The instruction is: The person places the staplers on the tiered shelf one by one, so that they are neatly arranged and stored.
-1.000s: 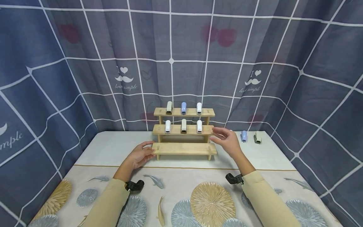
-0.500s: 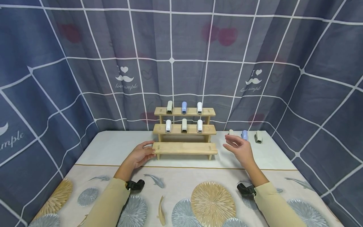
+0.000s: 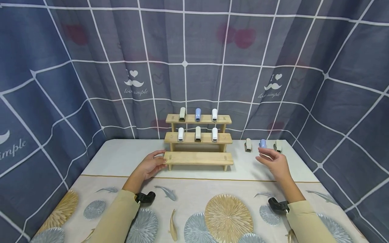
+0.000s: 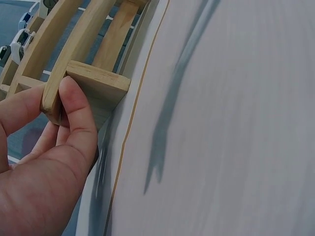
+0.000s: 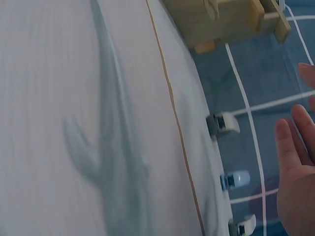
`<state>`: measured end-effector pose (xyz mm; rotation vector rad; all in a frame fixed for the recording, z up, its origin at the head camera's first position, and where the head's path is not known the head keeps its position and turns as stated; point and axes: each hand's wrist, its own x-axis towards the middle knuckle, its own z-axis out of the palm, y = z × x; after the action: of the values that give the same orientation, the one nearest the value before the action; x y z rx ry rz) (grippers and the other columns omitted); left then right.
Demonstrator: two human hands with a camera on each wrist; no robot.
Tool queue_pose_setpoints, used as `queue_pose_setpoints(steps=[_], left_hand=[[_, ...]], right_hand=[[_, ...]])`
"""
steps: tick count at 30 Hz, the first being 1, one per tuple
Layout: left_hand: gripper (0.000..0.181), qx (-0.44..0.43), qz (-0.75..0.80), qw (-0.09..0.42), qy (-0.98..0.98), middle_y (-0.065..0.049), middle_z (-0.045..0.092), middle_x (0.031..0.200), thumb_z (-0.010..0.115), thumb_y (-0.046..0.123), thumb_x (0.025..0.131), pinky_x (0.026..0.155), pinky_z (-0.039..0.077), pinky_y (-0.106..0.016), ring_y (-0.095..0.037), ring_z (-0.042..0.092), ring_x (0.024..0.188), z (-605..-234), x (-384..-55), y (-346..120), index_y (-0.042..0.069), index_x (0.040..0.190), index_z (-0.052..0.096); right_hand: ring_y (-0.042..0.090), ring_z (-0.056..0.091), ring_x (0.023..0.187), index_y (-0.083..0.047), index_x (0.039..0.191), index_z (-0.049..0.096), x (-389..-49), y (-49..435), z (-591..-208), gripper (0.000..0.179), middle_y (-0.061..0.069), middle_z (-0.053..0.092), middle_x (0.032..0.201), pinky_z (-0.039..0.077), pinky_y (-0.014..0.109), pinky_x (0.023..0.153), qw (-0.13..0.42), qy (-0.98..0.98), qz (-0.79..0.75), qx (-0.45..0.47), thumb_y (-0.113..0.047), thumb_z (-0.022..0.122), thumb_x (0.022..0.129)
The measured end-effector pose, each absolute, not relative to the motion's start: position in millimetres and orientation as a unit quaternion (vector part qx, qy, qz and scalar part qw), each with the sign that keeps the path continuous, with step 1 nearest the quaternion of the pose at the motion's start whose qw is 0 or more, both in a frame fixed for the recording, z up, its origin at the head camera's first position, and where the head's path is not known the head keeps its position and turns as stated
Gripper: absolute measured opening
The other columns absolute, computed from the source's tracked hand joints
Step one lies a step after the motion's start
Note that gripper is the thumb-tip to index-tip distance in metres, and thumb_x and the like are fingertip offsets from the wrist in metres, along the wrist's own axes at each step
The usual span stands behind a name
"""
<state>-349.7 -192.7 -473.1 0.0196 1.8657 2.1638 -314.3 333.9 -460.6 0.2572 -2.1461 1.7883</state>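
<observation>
A three-tier wooden display rack (image 3: pixel 199 158) stands on the table. My left hand (image 3: pixel 151 165) pinches the left end of its lowest board, thumb and index finger on either side of the wood (image 4: pixel 78 73). Small staplers line the upper two tiers: cream (image 3: pixel 182 114), blue (image 3: pixel 198 114) and white (image 3: pixel 214 115) on top; white (image 3: pixel 180 134), cream (image 3: pixel 198 134) and white (image 3: pixel 214 134) in the middle. My right hand (image 3: pixel 276 164), fingers loosely extended and holding nothing, hovers before a blue stapler (image 3: pixel 262 143), partly hidden behind the fingertips. Beside it are cream staplers, left (image 3: pixel 248 144) and right (image 3: pixel 278 145).
The table (image 3: pixel 121 152) carries a white cloth at the back and a patterned cloth (image 3: pixel 170 216) in front, divided by a thin brown line. A dark checked curtain (image 3: pixel 200 84) closes off the back and both sides.
My right hand has moved right, from the rack's middle board to the staplers on the table, uncovering the left cream one. My left hand keeps its grip on the lowest board.
</observation>
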Motion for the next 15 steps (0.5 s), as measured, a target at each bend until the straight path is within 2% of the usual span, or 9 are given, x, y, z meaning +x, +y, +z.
queue_pose_setpoints(steps=[5, 10, 15], left_hand=[[0.068, 0.009, 0.753, 0.142, 0.642, -0.005, 0.065, 0.103, 0.057, -0.01, 0.097, 0.075, 0.061, -0.02, -0.012, 0.068, 0.084, -473, -349, -193, -0.003, 0.158, 0.027], [0.069, 0.01, 0.75, 0.142, 0.646, -0.004, 0.065, 0.104, 0.057, -0.009, 0.097, 0.076, 0.061, -0.02, -0.012, 0.068, 0.084, -472, -349, -192, -0.003, 0.158, 0.025], [0.068, 0.007, 0.75, 0.141, 0.647, -0.006, 0.065, 0.106, 0.058, -0.008, 0.098, 0.077, 0.061, -0.021, -0.012, 0.068, 0.085, -472, -349, -192, -0.002, 0.158, 0.027]], right_hand=[[-0.004, 0.07, 0.1, 0.014, 0.129, 0.061, -318, 354, -461, 0.055, -0.014, 0.074, 0.114, 0.058, 0.012, 0.085, 0.185, -0.777, 0.599, 0.06, -0.006, 0.084, 0.084], [-0.009, 0.068, 0.097, 0.009, 0.126, 0.066, -327, 372, -461, 0.051, -0.02, 0.072, 0.109, 0.054, 0.006, 0.085, 0.224, -0.798, 0.559, 0.018, -0.01, 0.086, 0.083], [-0.007, 0.068, 0.098, 0.003, 0.128, 0.068, -334, 388, -462, 0.052, -0.022, 0.071, 0.11, 0.052, 0.002, 0.081, 0.231, -0.81, 0.539, -0.027, -0.017, 0.087, 0.083]])
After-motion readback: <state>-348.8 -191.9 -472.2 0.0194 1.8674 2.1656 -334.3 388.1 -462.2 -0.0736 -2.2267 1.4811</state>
